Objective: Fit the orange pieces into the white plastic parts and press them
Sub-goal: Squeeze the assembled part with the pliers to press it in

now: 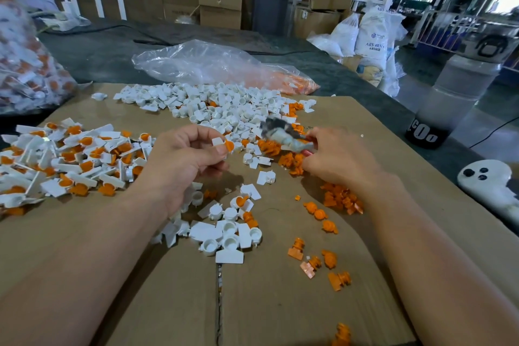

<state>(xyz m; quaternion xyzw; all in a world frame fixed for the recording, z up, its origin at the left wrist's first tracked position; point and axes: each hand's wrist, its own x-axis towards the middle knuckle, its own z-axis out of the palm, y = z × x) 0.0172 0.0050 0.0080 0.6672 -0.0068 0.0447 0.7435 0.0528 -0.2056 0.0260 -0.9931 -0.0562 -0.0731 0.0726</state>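
Risk: orange piece may pop from white part | left hand pinches part | right hand grips blurred grey object, mis-hit possible

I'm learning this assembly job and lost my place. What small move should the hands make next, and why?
Probably press the orange piece fully into the white part that the left hand pinches, since the orange still sticks out at its side. The right hand holds a blurred grey object close by, perhaps for pressing.
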